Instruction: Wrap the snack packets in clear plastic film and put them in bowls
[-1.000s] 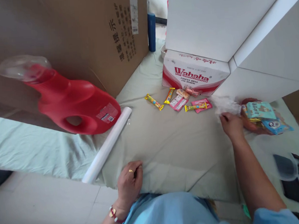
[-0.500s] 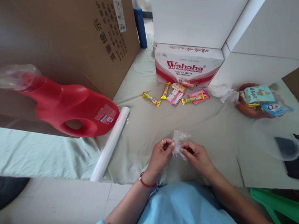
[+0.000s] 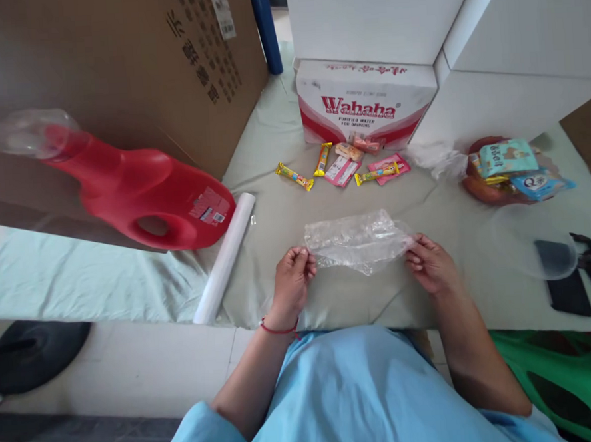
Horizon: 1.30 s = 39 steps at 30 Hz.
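A clear, crinkled sheet of plastic film (image 3: 354,241) is stretched sideways between my hands, just above the cloth-covered table (image 3: 351,304). Its kind, wrap or an opened bag or cover, is hard to make out. My left hand (image 3: 293,278) pinches the film's left edge, fingers curled in. At the right edge my right hand (image 3: 432,262) grips it between thumb and fingers. Beyond the film lie small wrapped snacks: yellow sticks (image 3: 294,176), pink packets (image 3: 342,170) and a bun-like packet (image 3: 349,152).
Left are a white roll (image 3: 225,258) and a red jug (image 3: 154,196) against a brown carton (image 3: 116,72). A Wahaba-style printed box (image 3: 366,106) stands at the back. To the right are a snack basket (image 3: 478,180), a clear lid (image 3: 517,247), a phone (image 3: 570,294) and a green stool (image 3: 550,379).
The crumpled film has been spread out wide. My hands have moved apart, the left one leftward and the right one rightward, both keeping hold. The camera view has shifted slightly.
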{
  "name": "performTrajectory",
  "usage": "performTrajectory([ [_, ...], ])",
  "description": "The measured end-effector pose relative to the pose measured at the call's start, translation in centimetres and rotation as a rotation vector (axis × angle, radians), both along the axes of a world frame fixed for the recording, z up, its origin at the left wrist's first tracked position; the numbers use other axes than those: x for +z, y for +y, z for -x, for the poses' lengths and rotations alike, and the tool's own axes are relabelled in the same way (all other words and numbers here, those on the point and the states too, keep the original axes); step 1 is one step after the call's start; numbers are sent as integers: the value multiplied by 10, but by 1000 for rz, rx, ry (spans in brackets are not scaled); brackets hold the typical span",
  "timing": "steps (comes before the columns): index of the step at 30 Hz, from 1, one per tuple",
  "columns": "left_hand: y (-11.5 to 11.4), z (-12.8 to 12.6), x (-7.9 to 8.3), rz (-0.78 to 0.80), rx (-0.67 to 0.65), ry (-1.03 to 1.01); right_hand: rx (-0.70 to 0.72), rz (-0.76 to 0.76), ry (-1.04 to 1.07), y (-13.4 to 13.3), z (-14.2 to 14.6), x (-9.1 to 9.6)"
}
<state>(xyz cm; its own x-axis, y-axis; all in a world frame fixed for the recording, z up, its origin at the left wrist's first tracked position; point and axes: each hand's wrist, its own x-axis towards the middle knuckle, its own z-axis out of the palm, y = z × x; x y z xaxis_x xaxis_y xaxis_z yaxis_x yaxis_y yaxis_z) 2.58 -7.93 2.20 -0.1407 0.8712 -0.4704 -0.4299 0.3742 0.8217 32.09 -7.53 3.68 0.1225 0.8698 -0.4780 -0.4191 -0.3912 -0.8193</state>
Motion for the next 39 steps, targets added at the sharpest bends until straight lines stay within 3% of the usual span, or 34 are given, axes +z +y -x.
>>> performTrajectory([
  [2,-1,3,-1,-3,-20,58,4,-8,-97,-5,-2,-7],
  [4,-3,4,-4,6,-26,83,-51,-65,-337,-11,-4,-12],
  [7,-6,2,-7,6,-21,108,-121,-355,-864,-21,-5,-8],
  [8,-7,1,-8,3,-24,111,-32,-497,-1007,-24,-4,-5],
  [10,-6,-2,-8,-5,-34,110,311,-769,-1180,-27,3,0],
  [12,-5,-5,-8,-15,-43,103,622,-931,-1266,-25,12,-2],
  [14,-4,-5,-6,-23,-53,96,704,-997,-1297,-19,18,-8],
  [18,-4,3,-4,-17,-94,82,634,-967,-1113,-1,9,-13],
  [22,-8,11,-4,16,-132,87,567,-849,-990,10,-5,5],
  [25,-8,11,-5,26,-151,92,766,-940,-1006,11,3,6],
  [27,-7,9,-6,21,-155,93,909,-980,-1051,9,14,-6],
  [29,-5,7,-6,16,-152,96,937,-972,-1071,7,23,-21],
  [31,-4,8,-6,14,-144,101,869,-939,-1024,6,25,-32],
  [33,-4,10,-6,15,-152,119,789,-860,-936,7,21,-30],
  [39,-8,24,-5,23,-214,235,590,-475,-651,22,-5,12],
])
